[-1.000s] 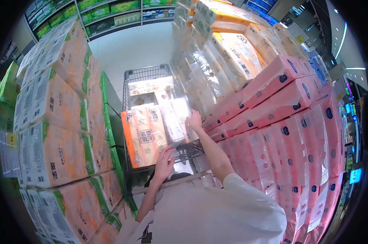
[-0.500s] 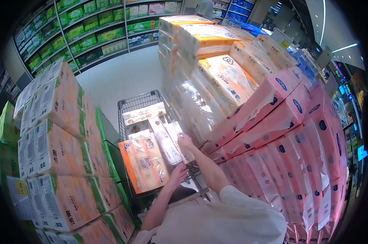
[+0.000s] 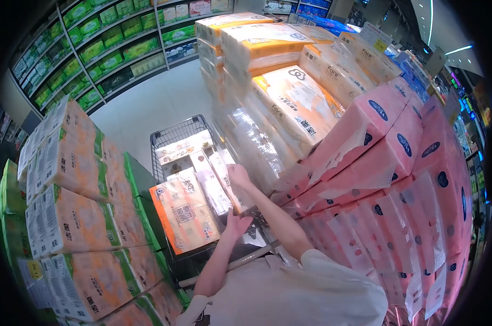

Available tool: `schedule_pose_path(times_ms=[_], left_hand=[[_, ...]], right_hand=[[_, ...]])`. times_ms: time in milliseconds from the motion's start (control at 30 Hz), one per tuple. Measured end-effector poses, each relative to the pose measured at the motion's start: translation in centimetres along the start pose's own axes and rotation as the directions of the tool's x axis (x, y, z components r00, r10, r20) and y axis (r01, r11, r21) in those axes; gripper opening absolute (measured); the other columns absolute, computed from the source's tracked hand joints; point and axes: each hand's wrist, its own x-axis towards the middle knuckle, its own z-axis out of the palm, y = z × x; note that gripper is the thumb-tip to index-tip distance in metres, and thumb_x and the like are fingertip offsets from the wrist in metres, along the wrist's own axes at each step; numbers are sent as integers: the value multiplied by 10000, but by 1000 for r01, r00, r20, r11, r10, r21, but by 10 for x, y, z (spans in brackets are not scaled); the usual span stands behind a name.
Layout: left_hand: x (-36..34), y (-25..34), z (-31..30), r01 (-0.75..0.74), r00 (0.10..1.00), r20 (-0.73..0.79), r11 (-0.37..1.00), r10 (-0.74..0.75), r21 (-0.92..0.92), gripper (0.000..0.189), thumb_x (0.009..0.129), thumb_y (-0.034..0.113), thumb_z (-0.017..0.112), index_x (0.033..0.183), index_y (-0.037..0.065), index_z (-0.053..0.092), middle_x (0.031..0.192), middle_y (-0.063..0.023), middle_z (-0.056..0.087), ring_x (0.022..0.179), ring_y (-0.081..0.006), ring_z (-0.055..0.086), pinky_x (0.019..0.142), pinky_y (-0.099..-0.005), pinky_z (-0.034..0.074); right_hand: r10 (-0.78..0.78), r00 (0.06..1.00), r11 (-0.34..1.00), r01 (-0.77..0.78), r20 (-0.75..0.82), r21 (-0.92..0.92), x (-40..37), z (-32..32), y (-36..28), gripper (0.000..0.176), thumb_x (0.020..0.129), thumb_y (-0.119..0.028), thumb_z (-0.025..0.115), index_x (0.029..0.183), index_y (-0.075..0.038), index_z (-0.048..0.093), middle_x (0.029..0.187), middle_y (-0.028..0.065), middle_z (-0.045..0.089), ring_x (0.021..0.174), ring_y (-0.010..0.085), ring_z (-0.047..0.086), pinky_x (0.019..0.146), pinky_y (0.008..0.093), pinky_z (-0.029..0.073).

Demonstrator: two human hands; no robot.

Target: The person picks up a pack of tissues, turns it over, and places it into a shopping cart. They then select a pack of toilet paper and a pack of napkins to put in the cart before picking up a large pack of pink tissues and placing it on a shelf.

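My right hand rests on a narrow white box at the right side of the shopping cart, its fingers curled over the top. At the near end of another white box is my left hand, fingers spread, seemingly touching the box end. An orange and white tissue pack lies at the cart's near left. A further white box lies across the cart's far end.
Stacked orange and green tissue packs rise on the left. Orange-white packs and pink packs stand on the right. Shelves line the back, beyond pale floor.
The cart appears slightly further left and nearer the stacked packs. My right hand has shifted left with the narrow box, and my left hand's fingers have turned toward the box end.
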Motion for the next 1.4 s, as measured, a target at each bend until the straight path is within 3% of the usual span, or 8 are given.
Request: schedule_pose_path(times_ms=[100, 367, 567, 767, 867, 1067, 1167, 1400], left_hand=[[-5, -4, 13, 2, 991, 133, 976, 28, -219, 858, 1011, 622, 352, 1498, -71, 216, 1493, -292, 341, 1397, -440, 358, 1194, -518, 308], [-51, -27, 94, -110, 891, 410, 969, 194, -219, 663, 1006, 601, 368, 1459, 122, 428, 1399, -103, 524, 1308, -304, 494, 1080, -468, 438], [-119, 13, 147, -416, 802, 423, 902, 422, -111, 651, 989, 572, 459, 1470, 134, 437, 1405, -123, 535, 1286, -293, 528, 1057, -474, 447], [-170, 50, 157, -692, 709, 250, 719, 659, 66, 658, 1000, 496, 478, 1438, 7, 436, 1360, -145, 577, 1247, -301, 570, 1061, -434, 455], [-182, 64, 142, -759, 622, 335, 651, 707, 35, 657, 999, 477, 478, 1424, -22, 433, 1344, -174, 583, 1227, -310, 585, 1060, -427, 460], [-207, 79, 112, -856, 489, 437, 511, 755, 75, 701, 970, 488, 496, 1437, -29, 418, 1370, -189, 566, 1216, -316, 595, 1035, -446, 479], [-209, 83, 99, -886, 446, 488, 447, 751, 121, 685, 968, 468, 498, 1430, -33, 426, 1359, -193, 567, 1218, -318, 592, 1039, -431, 476], [-225, 75, 113, -910, 406, 451, 398, 795, 116, 738, 973, 525, 444, 1455, -31, 390, 1379, -198, 549, 1221, -318, 587, 1025, -438, 487]], right_hand=[[-19, 998, 989, 9, 66, 151, -19, -40, -43, 375, 993, -277, 512, 1143, 20, 685, 996, 196, 722, 932, 287, 688, 833, 405, 506], [-267, 963, 807, 204, 34, 555, -73, -134, -133, 433, 1033, -220, 507, 1413, -16, 542, 1209, 52, 655, 1014, 106, 604, 884, 263, 474], [-116, 988, 629, 156, -106, 761, -154, -192, -169, 401, 1052, -223, 493, 1431, -95, 521, 1197, -29, 636, 653, 8, 480, 582, 164, 385], [-205, 960, 560, 276, -193, 781, -181, -179, -128, 447, 1055, -226, 479, 1467, -103, 357, 1396, 24, 522, 527, 35, 429, 505, 159, 353], [-165, 956, 536, 295, -244, 791, -181, -167, -118, 460, 1058, -217, 464, 1481, -100, 327, 1411, 55, 516, 672, 76, 579, 515, 172, 405], [-57, 954, 557, 275, -294, 784, -145, -140, -83, 604, 1044, -360, 501, 1524, -59, 294, 1481, 93, 468, 1278, 237, 519, 1001, 357, 465], [-92, 994, 86, 68, -60, 994, -140, -133, -74, 588, 1057, -420, 427, 1504, -49, 339, 1473, 87, 479, 1361, 258, 444, 1154, 432, 327], [-222, 975, 93, 42, -21, 995, -151, -144, -88, 589, 1058, -472, 368, 1475, -58, 403, 1470, 82, 487, 1353, 266, 455, 1145, 452, 345]])
